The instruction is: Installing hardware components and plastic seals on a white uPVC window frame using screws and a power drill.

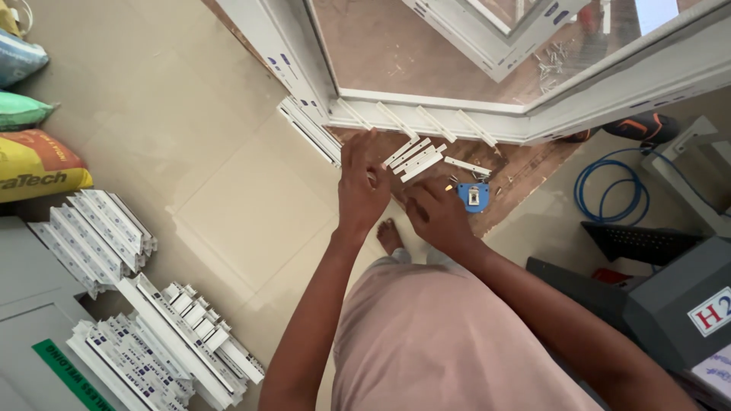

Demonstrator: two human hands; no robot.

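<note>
- At the far left, filled sacks lean at the edge of the tiled floor.
- Just right of them, stacks of short white profile offcuts lie on the floor, with more of them nearer my feet.
- My left hand is over the near edge of the wooden desk, back turned up, fingers curled downward; its grip looks closed, but I cannot tell on what, since the palm hides it.
- Just beyond my left fingertips, a small cluster of white plastic strips lies fanned on the desk, close to the corner of the white window frame.
- My right hand sits beside the left, nearly touching it, fingers bent down onto the desk; whether its grip is clenched on anything I cannot tell.
- Just right of that hand lies a small blue plate with a metal catch, with a loose screw or two beside it.
- Further right, a coiled blue hose rests on the floor, and a grey machine stands at the lower right.
</note>
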